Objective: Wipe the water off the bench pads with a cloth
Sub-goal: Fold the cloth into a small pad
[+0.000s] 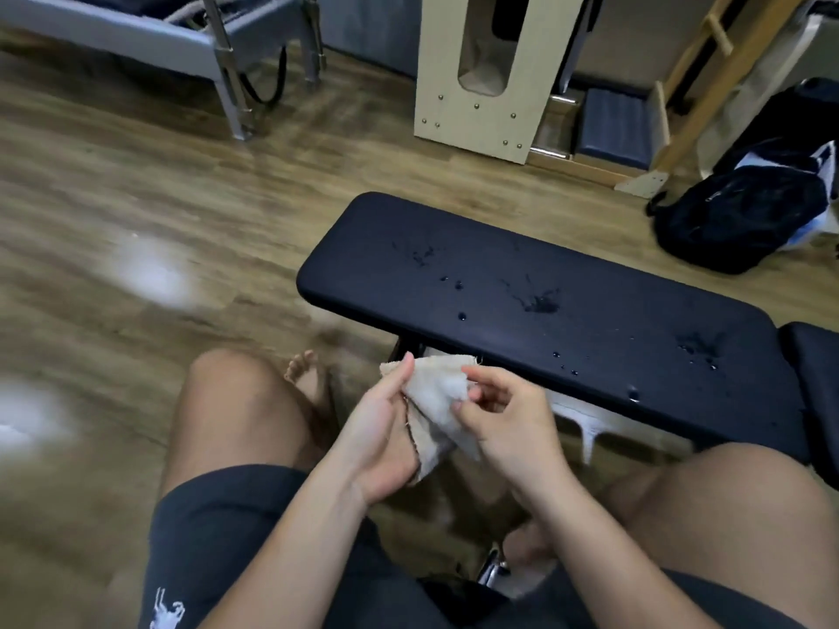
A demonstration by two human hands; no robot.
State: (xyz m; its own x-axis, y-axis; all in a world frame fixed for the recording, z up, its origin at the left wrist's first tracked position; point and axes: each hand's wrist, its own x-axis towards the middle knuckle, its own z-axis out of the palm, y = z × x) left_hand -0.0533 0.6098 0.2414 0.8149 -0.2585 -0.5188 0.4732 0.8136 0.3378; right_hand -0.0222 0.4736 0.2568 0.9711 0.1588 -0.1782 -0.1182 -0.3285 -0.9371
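A long black bench pad (535, 283) runs from the centre toward the right, with water drops and smeared wet patches scattered over its top. A second black pad (817, 383) begins at its right end, mostly cut off by the frame edge. In front of the pad's near edge I hold a small beige cloth (438, 397) between both hands. My left hand (386, 429) grips its left side, thumb up along the cloth. My right hand (508, 410) pinches its right edge with curled fingers. Both hands are below the pad and apart from it.
My bare knees and dark shorts fill the bottom of the view. Wooden floor (136, 220) spreads to the left. A black bag (744, 206) lies right of the bench, a pale wooden stand (481, 84) and ladder behind it, a grey metal frame (181, 38) at far left.
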